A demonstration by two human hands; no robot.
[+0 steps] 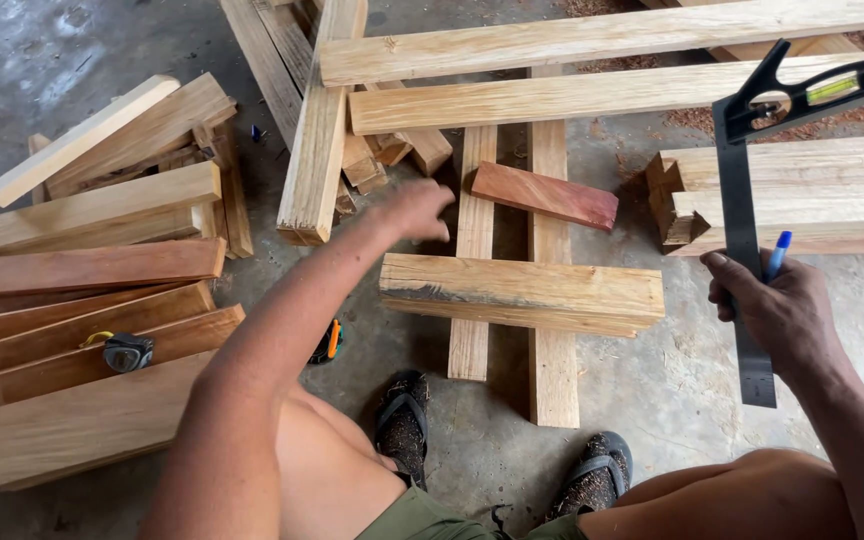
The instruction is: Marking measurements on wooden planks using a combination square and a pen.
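Sandals (404,420) on gritty concrete; beyond them a rough pale timber block (522,293) lies across two slats. The right hand (777,310) grips a black metal combination square (747,215) and blue pen (778,254); the left hand (414,210), fingers loose and holding nothing, hovers near a reddish board (544,195).

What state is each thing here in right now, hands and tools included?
Left hand: open, reaching over the pale block, holding nothing.
Right hand: closed on combination square, held upright, and blue pen.
Pale block: lying across two rails.
Reddish block: lying flat, askew.
Tape measure: resting on boards.
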